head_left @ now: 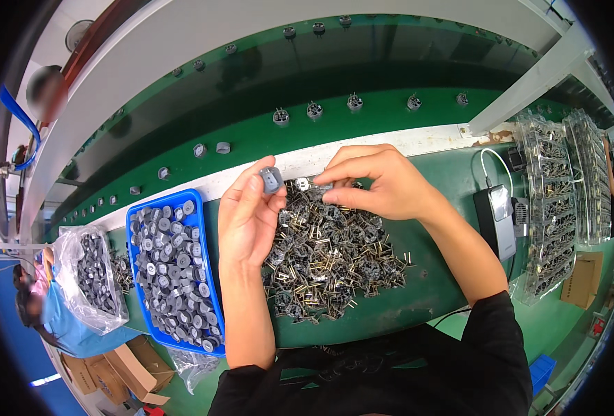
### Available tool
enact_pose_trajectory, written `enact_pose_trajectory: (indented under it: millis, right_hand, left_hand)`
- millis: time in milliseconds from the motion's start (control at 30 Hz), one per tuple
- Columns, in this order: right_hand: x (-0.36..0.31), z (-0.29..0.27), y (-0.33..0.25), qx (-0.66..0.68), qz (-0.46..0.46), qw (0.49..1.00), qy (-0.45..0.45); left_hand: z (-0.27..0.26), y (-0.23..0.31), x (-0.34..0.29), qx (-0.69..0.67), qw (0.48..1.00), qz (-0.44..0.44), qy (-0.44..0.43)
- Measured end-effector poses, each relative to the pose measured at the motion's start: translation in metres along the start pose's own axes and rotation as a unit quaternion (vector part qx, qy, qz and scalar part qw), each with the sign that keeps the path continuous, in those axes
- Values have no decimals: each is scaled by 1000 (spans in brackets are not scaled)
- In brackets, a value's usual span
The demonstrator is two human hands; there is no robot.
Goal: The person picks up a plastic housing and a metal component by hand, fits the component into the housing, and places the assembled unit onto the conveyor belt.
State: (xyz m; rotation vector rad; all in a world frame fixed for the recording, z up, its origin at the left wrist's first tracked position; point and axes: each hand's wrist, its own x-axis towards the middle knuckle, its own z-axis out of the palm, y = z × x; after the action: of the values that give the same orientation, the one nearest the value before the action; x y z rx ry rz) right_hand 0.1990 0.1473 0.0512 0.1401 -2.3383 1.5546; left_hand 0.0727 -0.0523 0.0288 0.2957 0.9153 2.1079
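Plastic cap (272, 179), grey and rounded, looks light, stiff; my left hand (247, 220) pinches its sidewall, the best hold, beside the brass-pronged dark heap (328, 260); right hand's (394, 182) grip I can't tell.

Tray (214, 291) left of parts heap (328, 256)

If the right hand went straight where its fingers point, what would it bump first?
Probably the grey cap held in the left hand, though I can't tell if it's level with the right hand.
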Motion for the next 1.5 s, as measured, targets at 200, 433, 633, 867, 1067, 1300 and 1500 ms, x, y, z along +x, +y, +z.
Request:
enact_pose_trajectory:
  millis: [200, 433, 633, 867, 1067, 1300, 1500]
  right_hand:
    - [0, 5, -8, 234, 76, 969, 24]
    - [1, 10, -15, -48, -97, 989, 102]
    - [-1, 20, -18, -38, -91, 991, 94]
    - [0, 12, -24, 355, 120, 926, 51]
    - [-4, 24, -14, 476, 131, 866, 75]
    - [-2, 19, -13, 202, -20, 979, 38]
    - [1, 10, -20, 5, -136, 989, 58]
  left_hand:
    - [4, -13, -6, 21, 999, 22, -29]
    - [17, -16, -11, 22, 998, 10, -63]
    - [16, -23, -14, -22, 996, 39, -73]
    - [17, -19, -15, -55, 989, 31, -132]
    - [15, -24, -16, -32, 989, 48, -137]
    - [17, -24, -17, -37, 993, 43, -108]
    - [17, -25, -17, -75, 994, 35, -75]
